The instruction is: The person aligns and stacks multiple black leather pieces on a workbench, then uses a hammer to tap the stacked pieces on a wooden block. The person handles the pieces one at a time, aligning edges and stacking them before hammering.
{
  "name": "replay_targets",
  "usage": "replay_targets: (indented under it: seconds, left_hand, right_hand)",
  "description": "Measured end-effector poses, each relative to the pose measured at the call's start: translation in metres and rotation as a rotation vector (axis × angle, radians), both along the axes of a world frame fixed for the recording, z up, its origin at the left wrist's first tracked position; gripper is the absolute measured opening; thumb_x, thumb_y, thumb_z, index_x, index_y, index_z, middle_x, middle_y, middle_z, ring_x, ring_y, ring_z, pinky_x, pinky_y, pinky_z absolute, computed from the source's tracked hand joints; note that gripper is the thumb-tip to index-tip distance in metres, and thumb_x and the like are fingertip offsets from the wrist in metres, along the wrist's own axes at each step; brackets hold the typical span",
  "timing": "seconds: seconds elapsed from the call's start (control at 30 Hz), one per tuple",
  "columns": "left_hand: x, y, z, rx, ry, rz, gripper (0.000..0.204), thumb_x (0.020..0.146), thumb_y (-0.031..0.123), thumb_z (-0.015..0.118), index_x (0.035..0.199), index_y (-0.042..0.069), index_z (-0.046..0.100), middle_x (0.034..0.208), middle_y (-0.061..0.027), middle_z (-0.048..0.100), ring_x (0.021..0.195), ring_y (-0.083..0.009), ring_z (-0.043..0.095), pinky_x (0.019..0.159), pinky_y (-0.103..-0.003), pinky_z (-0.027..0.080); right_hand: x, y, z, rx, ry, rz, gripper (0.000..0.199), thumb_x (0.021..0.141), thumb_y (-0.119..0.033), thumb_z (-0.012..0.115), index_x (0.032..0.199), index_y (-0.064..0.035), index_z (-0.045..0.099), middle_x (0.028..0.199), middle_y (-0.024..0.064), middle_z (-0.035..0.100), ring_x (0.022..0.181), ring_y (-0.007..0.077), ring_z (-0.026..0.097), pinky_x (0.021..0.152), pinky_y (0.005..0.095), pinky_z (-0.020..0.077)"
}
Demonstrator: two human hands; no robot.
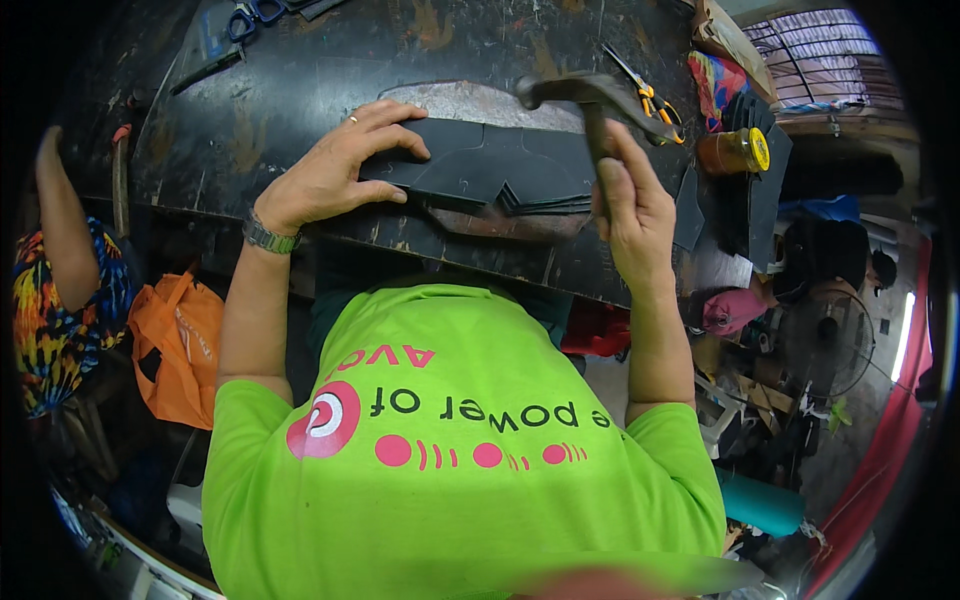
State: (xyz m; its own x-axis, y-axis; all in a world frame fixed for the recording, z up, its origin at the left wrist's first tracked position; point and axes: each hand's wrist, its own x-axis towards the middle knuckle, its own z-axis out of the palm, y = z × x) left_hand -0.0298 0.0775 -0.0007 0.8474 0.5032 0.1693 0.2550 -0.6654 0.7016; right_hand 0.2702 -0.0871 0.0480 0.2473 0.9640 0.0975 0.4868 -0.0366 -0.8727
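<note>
A stack of thin black sheets [465, 160], perhaps leather, has a V-shaped notch at its near edge. It lies over a worn, flat metal slab [500, 225] on the dark table. My left hand [345, 160] grips the stack's left end, its curved fingers on top and the thumb by the near edge. In my right hand [635, 200] is a hammer [598, 110], its handle inside my closed fingers. The hammer's head is raised above the far right part of the stack. Layers of the sheets fan slightly apart beside the notch.
Orange-handled scissors [655, 105] and a yellow-lidded jar [733, 152] lie at the right, near more black pieces [755, 190]. Blue-handled scissors [255, 15] and a dark tool [208, 72] are far left. An orange bag [180, 345] hangs beside another person's patterned clothing [65, 310].
</note>
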Motion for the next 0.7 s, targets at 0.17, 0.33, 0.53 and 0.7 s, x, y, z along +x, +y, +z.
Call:
replay_targets:
  seconds: [0.17, 0.33, 0.53, 0.7]
  left_hand:
    - [0.0, 0.0, -0.001, 0.001, -0.021, -0.014, 0.051, 0.072, 0.014, 0.086, 0.119, 0.014, 0.067, 0.153, -0.009, 0.05, 0.147, -0.0342, 0.038, 0.124, -0.048, 0.03]
    - [0.001, -0.002, -0.003, -0.022, 0.014, 0.026, 0.051, 0.07, 0.014, 0.086, 0.117, 0.014, 0.067, 0.154, -0.0063, 0.05, 0.149, -0.0332, 0.035, 0.124, -0.049, 0.029]
    - [0.001, -0.001, -0.003, -0.02, 0.017, 0.029, 0.051, 0.07, 0.015, 0.086, 0.118, 0.014, 0.067, 0.154, -0.0062, 0.05, 0.149, -0.0335, 0.035, 0.124, -0.049, 0.03]
    - [0.001, 0.0, -0.004, -0.05, 0.008, 0.026, 0.05, 0.07, 0.015, 0.085, 0.116, 0.013, 0.068, 0.154, -0.0061, 0.05, 0.15, -0.0331, 0.034, 0.124, -0.048, 0.028]
  right_hand:
    - [0.007, -0.007, -0.001, -0.237, -0.317, -0.012, 0.04, 0.105, -0.016, 0.06, 0.144, -0.0093, 0.056, 0.093, -0.0009, 0.068, 0.07, 0.0072, 0.057, 0.066, 0.0236, 0.0492]
    - [0.022, -0.032, -0.001, -0.126, 0.013, -0.145, 0.038, 0.105, -0.016, 0.059, 0.142, -0.0087, 0.058, 0.092, 0.0066, 0.069, 0.074, 0.0119, 0.061, 0.071, 0.0297, 0.0511]
    - [0.035, -0.058, -0.005, -0.236, -0.073, -0.106, 0.04, 0.107, -0.017, 0.055, 0.147, -0.0113, 0.055, 0.088, -0.0025, 0.063, 0.067, 0.0032, 0.048, 0.062, 0.0208, 0.0432]
    - [0.033, -0.08, -0.009, -0.136, 0.141, -0.289, 0.038, 0.107, -0.018, 0.055, 0.144, -0.0089, 0.057, 0.082, -0.002, 0.058, 0.066, 0.0046, 0.048, 0.062, 0.0215, 0.043]
